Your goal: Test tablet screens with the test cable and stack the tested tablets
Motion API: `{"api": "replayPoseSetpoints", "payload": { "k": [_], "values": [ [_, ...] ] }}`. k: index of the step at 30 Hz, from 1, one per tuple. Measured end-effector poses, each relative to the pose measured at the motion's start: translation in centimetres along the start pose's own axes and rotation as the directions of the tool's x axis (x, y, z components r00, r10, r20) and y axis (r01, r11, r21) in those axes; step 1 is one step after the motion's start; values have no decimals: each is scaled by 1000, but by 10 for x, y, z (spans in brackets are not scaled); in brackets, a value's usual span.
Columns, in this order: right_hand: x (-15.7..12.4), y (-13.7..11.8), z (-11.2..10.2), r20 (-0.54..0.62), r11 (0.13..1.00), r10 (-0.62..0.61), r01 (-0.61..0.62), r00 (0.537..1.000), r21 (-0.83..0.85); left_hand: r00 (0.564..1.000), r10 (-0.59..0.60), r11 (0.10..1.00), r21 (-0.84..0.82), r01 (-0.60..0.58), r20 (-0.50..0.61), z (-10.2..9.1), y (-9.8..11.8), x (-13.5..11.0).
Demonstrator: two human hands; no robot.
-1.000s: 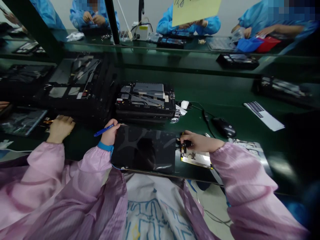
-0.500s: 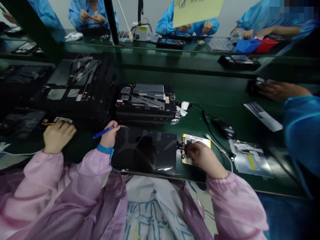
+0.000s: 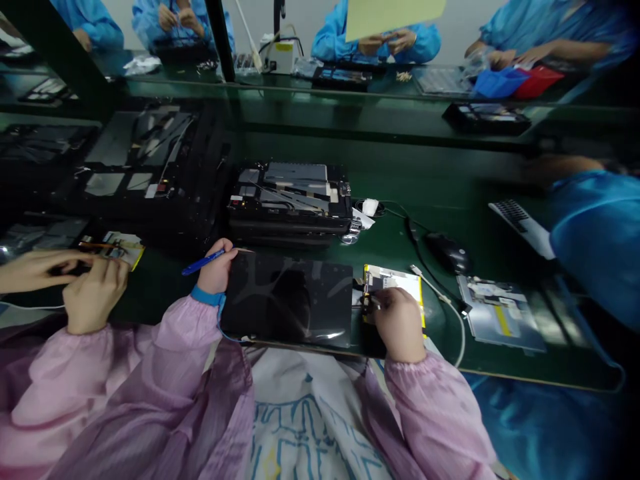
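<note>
A black tablet panel point(image 3: 290, 300) lies flat at the near edge of the green bench. My left hand point(image 3: 216, 268) rests at its top left corner, closed round a blue pen point(image 3: 203, 262) that points left. My right hand point(image 3: 400, 323) is just right of the panel, on a small board with a yellow rim point(image 3: 400, 280). Its fingers are curled and pinch at a dark connector part point(image 3: 367, 303) on the board's left edge; what they hold is too small to name.
A stack of opened tablets point(image 3: 290, 197) stands behind the panel, with a bigger stack point(image 3: 150, 160) to its left. A mouse point(image 3: 447, 252), a cable and a silver plate point(image 3: 500, 313) lie right. A co-worker's hands point(image 3: 95, 290) work at left; a blue sleeve point(image 3: 595, 233) reaches in at right.
My right hand has drawn back toward me over the yellow-rimmed board. The co-worker on the left brought both hands together. A blue sleeve came in from the right. My left hand stayed.
</note>
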State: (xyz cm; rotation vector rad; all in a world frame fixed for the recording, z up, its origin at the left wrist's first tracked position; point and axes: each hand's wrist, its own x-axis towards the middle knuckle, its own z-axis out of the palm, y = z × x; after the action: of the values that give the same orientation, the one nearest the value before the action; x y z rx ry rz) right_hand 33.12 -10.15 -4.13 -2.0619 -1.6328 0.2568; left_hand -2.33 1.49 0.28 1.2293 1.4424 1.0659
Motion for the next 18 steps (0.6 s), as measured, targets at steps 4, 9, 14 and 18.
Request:
{"api": "replayPoseSetpoints", "payload": {
  "k": [4, 9, 14, 18],
  "values": [
    [-3, -3, 1, 0, 999, 41, -41, 999, -35, 1000, 20, 961, -276, -21, -7, 27, -12, 9],
    [-10, -11, 3, -7, 998, 48, -48, 999, -47, 1000, 6, 937, -349, 4, 28, 21, -9, 4],
    [-15, -16, 7, -29, 999, 34, -34, 999, 6, 999, 18, 922, -387, -1, 40, 23, -9, 4],
    [-21, -18, -5, -129, 997, 34, -25, 991, 67, 998, 44, 944, -330, -28, 44, 20, -5, 0]
  ]
}}
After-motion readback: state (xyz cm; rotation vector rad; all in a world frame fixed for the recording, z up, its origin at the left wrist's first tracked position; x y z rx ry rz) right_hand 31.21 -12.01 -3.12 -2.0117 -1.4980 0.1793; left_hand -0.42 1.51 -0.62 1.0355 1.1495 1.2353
